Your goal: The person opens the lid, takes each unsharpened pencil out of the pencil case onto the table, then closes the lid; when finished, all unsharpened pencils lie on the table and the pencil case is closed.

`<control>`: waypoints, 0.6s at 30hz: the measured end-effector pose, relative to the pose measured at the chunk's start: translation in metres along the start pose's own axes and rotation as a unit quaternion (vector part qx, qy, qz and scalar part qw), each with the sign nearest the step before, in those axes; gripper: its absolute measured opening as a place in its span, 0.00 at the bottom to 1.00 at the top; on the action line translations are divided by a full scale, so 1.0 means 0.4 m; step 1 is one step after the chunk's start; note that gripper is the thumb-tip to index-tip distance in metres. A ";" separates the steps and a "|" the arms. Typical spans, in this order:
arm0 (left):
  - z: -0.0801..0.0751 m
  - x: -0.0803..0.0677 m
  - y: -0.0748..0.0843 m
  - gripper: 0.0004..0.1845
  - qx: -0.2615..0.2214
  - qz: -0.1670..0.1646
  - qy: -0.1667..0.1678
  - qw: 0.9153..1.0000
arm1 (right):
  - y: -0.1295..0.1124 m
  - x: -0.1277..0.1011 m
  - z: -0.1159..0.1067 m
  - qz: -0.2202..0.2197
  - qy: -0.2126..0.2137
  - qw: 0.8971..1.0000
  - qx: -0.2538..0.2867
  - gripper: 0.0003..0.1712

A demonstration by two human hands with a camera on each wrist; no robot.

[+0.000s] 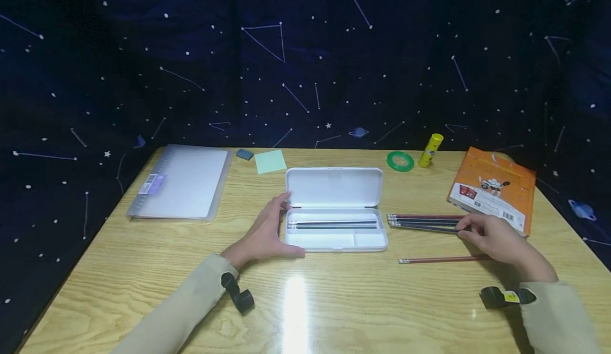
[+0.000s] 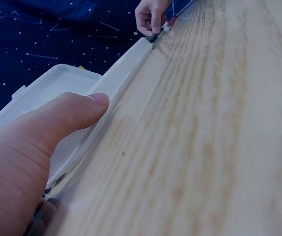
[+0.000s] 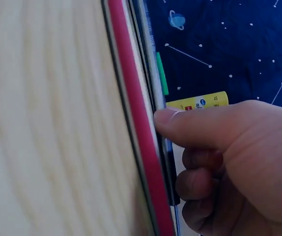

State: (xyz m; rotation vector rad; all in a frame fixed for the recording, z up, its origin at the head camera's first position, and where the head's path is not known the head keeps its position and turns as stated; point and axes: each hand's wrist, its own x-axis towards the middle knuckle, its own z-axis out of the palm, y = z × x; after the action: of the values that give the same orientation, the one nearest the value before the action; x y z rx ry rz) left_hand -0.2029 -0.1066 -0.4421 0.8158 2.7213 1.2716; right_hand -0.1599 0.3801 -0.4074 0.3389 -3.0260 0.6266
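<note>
A white pencil case (image 1: 334,185) lies on the table with its lid raised, and a few dark pencils (image 1: 334,224) lie in its rear compartment. My left hand (image 1: 263,235) grips the case's left end, thumb along the front wall (image 2: 112,93) and fingers around the rear left corner. To the right of the case is a row of several dark and red pencils (image 1: 422,219), eraser ends towards the case. My right hand (image 1: 494,240) pinches a dark pencil at that row's right end. In front of it lies a single red pencil (image 1: 436,260), large in the right wrist view.
An orange book (image 1: 511,184) is beyond my right hand. A yellow glue stick (image 1: 431,150) stands by a green tape roll (image 1: 400,161) at the back. Left of them are pale green sticky notes (image 1: 270,161), a blue eraser (image 1: 244,154) and a clear-covered notebook (image 1: 186,184).
</note>
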 end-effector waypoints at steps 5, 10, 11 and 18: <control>-0.001 0.000 -0.002 0.70 0.007 0.002 0.003 1.000 | 0.000 0.013 0.003 -0.014 0.012 1.000 -0.003 0.05; -0.001 0.000 -0.002 0.70 0.009 -0.001 0.002 1.000 | -0.010 0.037 0.005 0.013 0.009 1.000 0.012 0.12; -0.001 -0.001 -0.003 0.70 0.009 -0.004 0.001 1.000 | -0.013 0.042 0.005 0.018 0.005 1.000 0.015 0.13; -0.001 -0.001 -0.004 0.70 0.010 -0.001 0.002 1.000 | -0.074 0.078 -0.013 0.001 -0.054 0.998 0.018 0.14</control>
State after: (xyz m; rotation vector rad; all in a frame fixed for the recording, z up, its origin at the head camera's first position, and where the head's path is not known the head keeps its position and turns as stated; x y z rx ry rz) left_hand -0.2035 -0.1079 -0.4430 0.8132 2.7408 1.2497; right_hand -0.1840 0.3493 -0.3886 0.3819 -3.1212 0.6853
